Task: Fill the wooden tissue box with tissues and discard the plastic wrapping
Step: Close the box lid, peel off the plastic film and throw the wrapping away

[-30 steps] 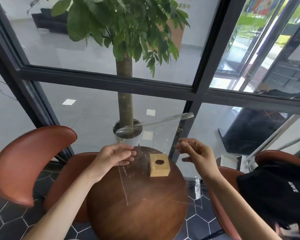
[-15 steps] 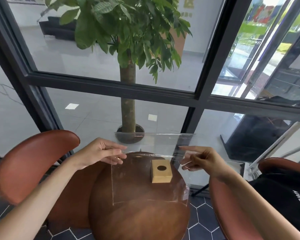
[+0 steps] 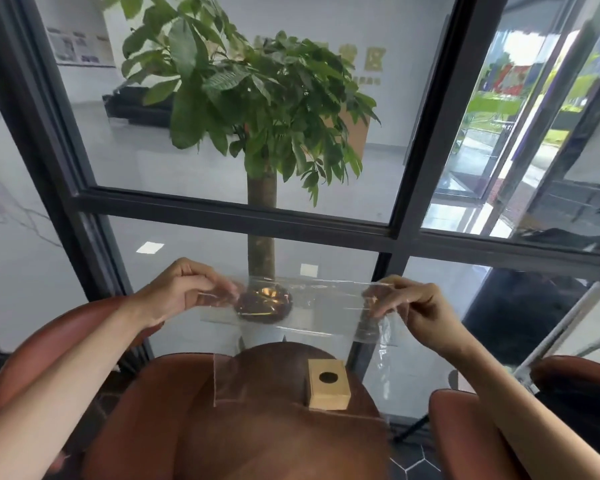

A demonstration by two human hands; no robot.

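Observation:
A clear plastic wrapping hangs stretched flat in the air above the round wooden table. My left hand pinches its upper left corner and my right hand pinches its upper right corner. The sheet's lower edge reaches down to about the table's far half. Below and behind the sheet, a small wooden tissue box with a round hole in its top stands on the far right part of the table. No tissues show through the hole.
Brown leather chairs stand at the left, behind the table and at the right. A glass wall with dark frames is close behind, with a potted tree beyond it. A dark bag lies at the far right.
Both hands have lifted the plastic wrapping higher and pulled it wider apart. My view has tilted up, so the table and box sit lower in the frame.

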